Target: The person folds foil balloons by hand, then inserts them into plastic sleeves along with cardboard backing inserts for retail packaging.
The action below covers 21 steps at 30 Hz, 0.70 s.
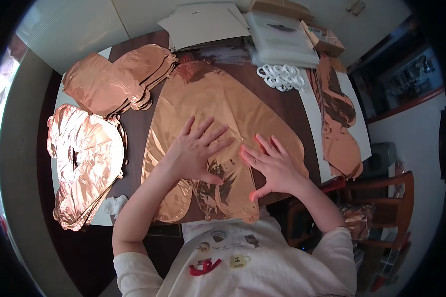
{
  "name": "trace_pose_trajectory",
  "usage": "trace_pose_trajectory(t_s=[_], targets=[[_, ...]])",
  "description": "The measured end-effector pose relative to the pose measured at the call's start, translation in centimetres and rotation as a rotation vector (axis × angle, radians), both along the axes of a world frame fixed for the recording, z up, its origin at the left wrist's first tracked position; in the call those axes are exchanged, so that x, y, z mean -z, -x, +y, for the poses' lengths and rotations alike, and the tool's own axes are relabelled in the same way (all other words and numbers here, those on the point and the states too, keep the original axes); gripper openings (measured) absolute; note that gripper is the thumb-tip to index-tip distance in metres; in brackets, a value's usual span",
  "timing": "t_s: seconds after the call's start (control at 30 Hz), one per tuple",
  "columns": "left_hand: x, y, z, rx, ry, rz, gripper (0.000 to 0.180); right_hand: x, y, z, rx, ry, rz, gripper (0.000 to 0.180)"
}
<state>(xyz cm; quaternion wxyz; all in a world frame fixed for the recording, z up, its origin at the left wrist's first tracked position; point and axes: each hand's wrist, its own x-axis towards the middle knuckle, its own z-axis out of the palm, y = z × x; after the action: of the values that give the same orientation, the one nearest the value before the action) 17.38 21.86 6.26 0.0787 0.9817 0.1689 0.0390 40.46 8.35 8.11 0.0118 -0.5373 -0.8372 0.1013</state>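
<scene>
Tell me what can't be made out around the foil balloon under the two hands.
Head view only:
- Foil balloon: the left hand and right hand cover its middle, so any crease there is hidden.
- Its near end dips past the table edge.
- White rings: too small to count.
- Stack of clear bags: contents blurred.

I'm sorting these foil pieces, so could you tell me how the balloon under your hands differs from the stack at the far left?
The balloon under the hands is one smooth sheet, pressed flat by both palms. The left stack is several crinkled layers, untouched, shinier with glare. Both are rose-gold foil, deflated, on the dark table.
</scene>
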Motion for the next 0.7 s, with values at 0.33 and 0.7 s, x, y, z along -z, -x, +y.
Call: trace_pose_trajectory(t_s=[0.33, 0.7], targets=[[-0.1, -0.1, 0.0, -0.003, 0.016, -0.004, 0.099, 0.3, -0.1, -2.9, -0.144, -0.067, 0.007, 0.06], [-0.1, 0.0, 0.1, 0.011, 0.012, 0.005, 0.103, 2.2, -0.2, -7.4, -0.235, -0.402, 0.054, 0.025]])
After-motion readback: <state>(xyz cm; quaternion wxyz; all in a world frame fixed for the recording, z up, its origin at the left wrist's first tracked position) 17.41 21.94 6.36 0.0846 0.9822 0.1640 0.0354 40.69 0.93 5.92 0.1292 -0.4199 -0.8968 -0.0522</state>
